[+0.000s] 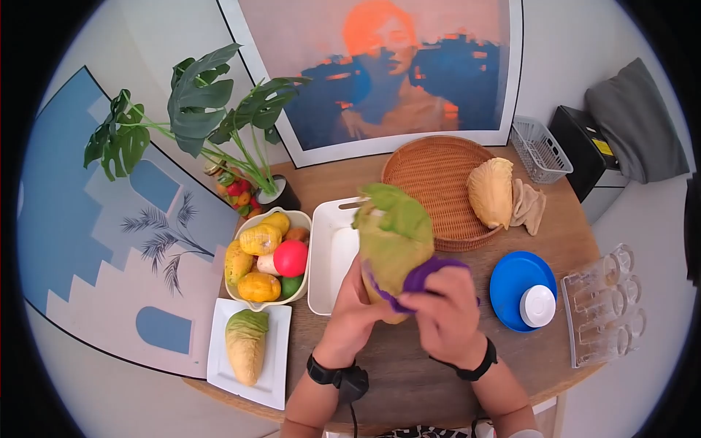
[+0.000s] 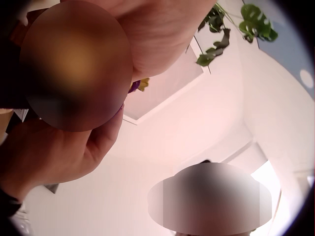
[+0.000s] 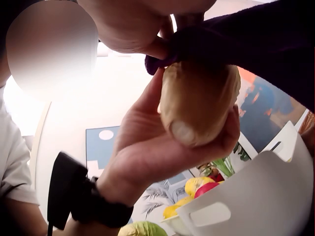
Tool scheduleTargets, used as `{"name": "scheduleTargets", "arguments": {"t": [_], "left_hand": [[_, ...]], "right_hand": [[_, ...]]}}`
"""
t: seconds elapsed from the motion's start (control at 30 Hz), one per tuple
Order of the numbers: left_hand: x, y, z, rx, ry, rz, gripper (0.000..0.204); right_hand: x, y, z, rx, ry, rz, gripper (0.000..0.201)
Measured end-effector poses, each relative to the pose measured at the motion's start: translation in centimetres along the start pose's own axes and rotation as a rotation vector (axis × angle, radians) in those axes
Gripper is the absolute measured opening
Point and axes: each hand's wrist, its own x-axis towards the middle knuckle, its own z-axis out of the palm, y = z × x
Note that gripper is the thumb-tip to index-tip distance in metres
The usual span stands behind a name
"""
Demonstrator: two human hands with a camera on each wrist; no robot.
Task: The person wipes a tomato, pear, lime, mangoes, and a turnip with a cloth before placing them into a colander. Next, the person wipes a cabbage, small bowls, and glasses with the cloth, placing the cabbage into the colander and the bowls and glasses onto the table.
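Note:
A green-topped cabbage [image 1: 396, 226] is held up above the table, its pale stem end toward the person. My left hand [image 1: 349, 319] grips it from the left and below; in the right wrist view the left hand [image 3: 147, 157] cups the cabbage [image 3: 197, 103] near its cut base. My right hand [image 1: 449, 317] pinches a purple cloth [image 1: 431, 271] against the cabbage's right side. In the right wrist view the purple cloth [image 3: 221, 39] hangs from the right hand's [image 3: 142, 24] fingers. The left wrist view is partly blurred, with the purple cloth barely visible.
Another cabbage [image 1: 247, 347] lies on a square white plate [image 1: 276, 365]. Around stand a fruit bowl [image 1: 301, 219], a white basin [image 1: 319, 274], a wicker tray [image 1: 431, 182] with a pale cabbage [image 1: 491, 193], a blue plate [image 1: 504, 285] under a white lidded item [image 1: 537, 306], and glasses [image 1: 610, 299].

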Motion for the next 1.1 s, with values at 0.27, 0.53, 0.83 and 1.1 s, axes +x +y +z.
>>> {"name": "scheduleTargets", "arguments": {"t": [0.27,0.53,0.83,1.1], "left_hand": [[-0.2,1.1,0.2,-0.429,-0.098,-0.030,0.070],[0.1,0.4,0.1,-0.224,-0.101,-0.040,0.069],[-0.4,0.5,0.2,0.019,-0.327,-0.200,0.086],[0.1,0.4,-0.6,-0.107,-0.226,-0.144,0.077]], "right_hand": [[0.5,-0.6,-0.4,0.100,-0.053,-0.079,0.038],[0.1,1.1,-1.0,0.340,0.131,0.136,0.037],[0.7,3.4,-3.7,0.426,0.345,0.363,0.025],[0.8,2.2,-2.8,0.457,0.361,0.358,0.026]]}}
